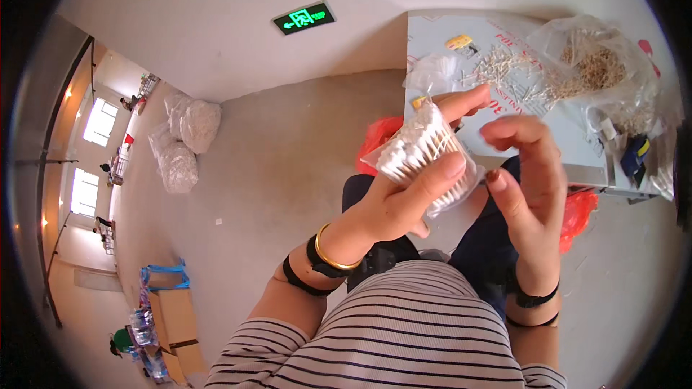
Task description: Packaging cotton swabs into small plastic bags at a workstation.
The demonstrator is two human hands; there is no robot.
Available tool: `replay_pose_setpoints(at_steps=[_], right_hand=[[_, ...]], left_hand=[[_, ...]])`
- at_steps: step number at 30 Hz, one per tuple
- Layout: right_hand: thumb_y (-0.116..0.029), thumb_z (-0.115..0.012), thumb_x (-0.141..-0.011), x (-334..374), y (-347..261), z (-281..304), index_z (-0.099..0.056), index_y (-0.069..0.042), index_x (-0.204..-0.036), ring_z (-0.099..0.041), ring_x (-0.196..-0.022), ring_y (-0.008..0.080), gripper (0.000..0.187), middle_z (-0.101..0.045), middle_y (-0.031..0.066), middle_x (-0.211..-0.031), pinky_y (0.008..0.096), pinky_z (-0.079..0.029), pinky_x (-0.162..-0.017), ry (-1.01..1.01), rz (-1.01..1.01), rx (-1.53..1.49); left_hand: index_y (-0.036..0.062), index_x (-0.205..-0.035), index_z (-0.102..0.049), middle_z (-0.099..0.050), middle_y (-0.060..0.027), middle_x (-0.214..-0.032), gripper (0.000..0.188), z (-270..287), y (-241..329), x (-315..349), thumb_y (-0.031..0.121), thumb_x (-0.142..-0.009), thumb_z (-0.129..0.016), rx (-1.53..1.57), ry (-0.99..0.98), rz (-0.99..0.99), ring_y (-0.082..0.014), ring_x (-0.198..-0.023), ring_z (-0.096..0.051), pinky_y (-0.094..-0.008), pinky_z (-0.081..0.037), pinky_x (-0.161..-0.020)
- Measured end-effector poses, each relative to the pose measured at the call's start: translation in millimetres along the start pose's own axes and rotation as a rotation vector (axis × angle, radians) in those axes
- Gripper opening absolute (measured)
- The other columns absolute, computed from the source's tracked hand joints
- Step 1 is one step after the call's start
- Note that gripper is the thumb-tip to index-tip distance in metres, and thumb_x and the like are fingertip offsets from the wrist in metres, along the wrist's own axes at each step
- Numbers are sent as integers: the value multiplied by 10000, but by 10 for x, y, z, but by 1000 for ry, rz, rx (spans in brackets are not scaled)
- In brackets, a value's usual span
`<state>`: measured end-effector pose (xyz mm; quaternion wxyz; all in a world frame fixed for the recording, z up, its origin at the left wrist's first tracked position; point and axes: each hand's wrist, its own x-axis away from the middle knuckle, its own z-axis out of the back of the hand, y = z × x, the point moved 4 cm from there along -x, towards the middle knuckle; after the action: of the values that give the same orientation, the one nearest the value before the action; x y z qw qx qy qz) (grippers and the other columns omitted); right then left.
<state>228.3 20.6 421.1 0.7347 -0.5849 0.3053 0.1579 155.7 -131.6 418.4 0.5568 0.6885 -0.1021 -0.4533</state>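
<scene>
Swab pack: we find one clear bag of white-headed cotton swabs held up on the person's side of the surface, overlapping its near left part in our view. The swabs lie side by side, heads toward the upper left.
Left hand: the left hand, before the surface, has its grip clamped on the swab pack, thumb across the front, fingers behind.
Right hand: the right hand, also before the surface and just beside the pack, has its grip apart, thumb and fingers spread; we see nothing held. The fingertips are slightly blurred.
Progress: we judge this pack filled, its swabs gathered and bagged. We cannot tell whether its mouth is sealed. Unbagged swabs lie on the surface, so we judge further packing is left.
Red bags: one red plastic bag shows at the surface's left, another red bag below its near right edge.
Clear film: crumpled plastic film lies along the surface's left edge.
Loose swabs: we note scattered swabs across the middle of the surface.
Bulk bag: a large clear bag of swabs sits toward the surface's far right.
Floor sacks: stuffed clear sacks stand well left of the surface.
Wall sign: a green-lit sign hangs on the wall left of the surface.
</scene>
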Motion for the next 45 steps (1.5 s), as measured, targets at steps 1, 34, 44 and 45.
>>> replay_pose_setpoints(at_steps=[1,34,44,45], right_hand=[[-171,-733,-867,31,66,-18,-610,10,-1209,-572,-1077,193,406,-631,113,-1187,332,-431,-954,-47,-142,-169],[-116,-624,-1020,310,280,-290,-472,-21,-1357,-603,-1173,168,382,-624,89,-1272,358,-482,-1014,-208,-386,-894],[-25,-648,-988,330,194,-362,-446,-14,-1434,-574,-1244,174,490,-615,60,-1310,349,-450,-1070,-130,-374,-689],[-55,-690,-971,339,186,-386,-455,1,-1445,-579,-1211,164,533,-616,54,-1309,342,-457,-1049,-94,-437,-733]], left_hand=[[-35,-1508,-418,-407,-187,-1573,557,0,-28,-22,256,-1044,-520,53,6,-23,-286,-1422,-414,-446,-318,-1168],[41,-1176,-570,-564,-151,-1119,555,9,510,129,109,-738,-904,-687,64,-401,-216,-949,-614,-355,-544,-860],[-50,-1284,-625,-686,-140,-1269,340,-94,-25,192,106,-987,-678,-22,108,-115,-183,-1148,-659,-337,-508,-996],[-49,-1288,-611,-690,-149,-1253,325,-80,-69,219,136,-1022,-632,96,120,-111,-198,-1152,-657,-347,-510,-993]])
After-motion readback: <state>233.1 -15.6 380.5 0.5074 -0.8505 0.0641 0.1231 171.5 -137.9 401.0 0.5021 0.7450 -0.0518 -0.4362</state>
